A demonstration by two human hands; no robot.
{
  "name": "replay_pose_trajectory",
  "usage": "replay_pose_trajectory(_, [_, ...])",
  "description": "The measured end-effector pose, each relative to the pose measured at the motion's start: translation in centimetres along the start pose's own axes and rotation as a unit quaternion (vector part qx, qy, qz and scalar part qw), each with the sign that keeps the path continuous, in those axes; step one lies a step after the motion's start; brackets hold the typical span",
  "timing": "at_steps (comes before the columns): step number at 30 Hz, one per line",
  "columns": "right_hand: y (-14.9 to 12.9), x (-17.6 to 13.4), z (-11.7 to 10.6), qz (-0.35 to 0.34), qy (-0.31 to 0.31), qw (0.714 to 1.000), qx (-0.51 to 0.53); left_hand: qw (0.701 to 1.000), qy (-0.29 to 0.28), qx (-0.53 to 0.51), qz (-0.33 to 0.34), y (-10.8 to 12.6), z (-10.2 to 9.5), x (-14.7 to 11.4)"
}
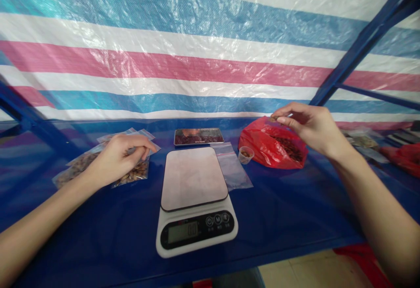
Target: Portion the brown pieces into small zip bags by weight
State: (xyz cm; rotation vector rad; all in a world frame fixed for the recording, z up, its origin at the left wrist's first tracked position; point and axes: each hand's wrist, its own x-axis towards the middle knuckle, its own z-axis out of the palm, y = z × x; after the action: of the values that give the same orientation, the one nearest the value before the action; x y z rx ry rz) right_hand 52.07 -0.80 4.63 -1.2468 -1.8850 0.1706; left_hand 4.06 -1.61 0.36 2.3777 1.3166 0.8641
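Observation:
My left hand (126, 154) rests on several clear zip bags (131, 175) filled with brown pieces. Its fingers are loosely curled together, and I see nothing in them. Above an open red plastic bag (259, 148), my right hand (306, 124) pinches a small brown piece (274, 117) between thumb and fingertips. Dark reddish-brown pieces fill the red bag. Beside it stands a small clear cup (246, 154) with some brown bits inside. Between my hands sits a white kitchen scale (195, 183), its bare plate reading what looks like 0.0.
An unfilled zip bag (234, 172) lies partly under the scale's right side. Behind the scale is a phone (198, 136) with a dark screen. Blue frame bars (357, 51) rise at both sides before a striped plastic sheet (197, 60). Another red bag (405, 156) lies far right.

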Motion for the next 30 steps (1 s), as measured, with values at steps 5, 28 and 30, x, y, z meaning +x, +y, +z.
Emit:
replay_pose_trajectory(5, [-4.2, -1.3, 1.3, -0.040, -0.067, 0.994, 0.078, 1.000, 0.001, 0.004, -0.011, 0.1, 0.0, 0.1])
replay_pose_trajectory(28, [-2.6, -1.6, 4.5, -0.178, -0.240, 0.954, 0.012, 0.999, -0.028, 0.038, -0.013, -0.5, 0.2, 0.2])
replay_pose_trajectory(30, [-2.7, -1.6, 4.5, -0.173, -0.241, 0.955, 0.019, 0.999, -0.025, 0.034, -0.006, -0.6, 0.2, 0.2])
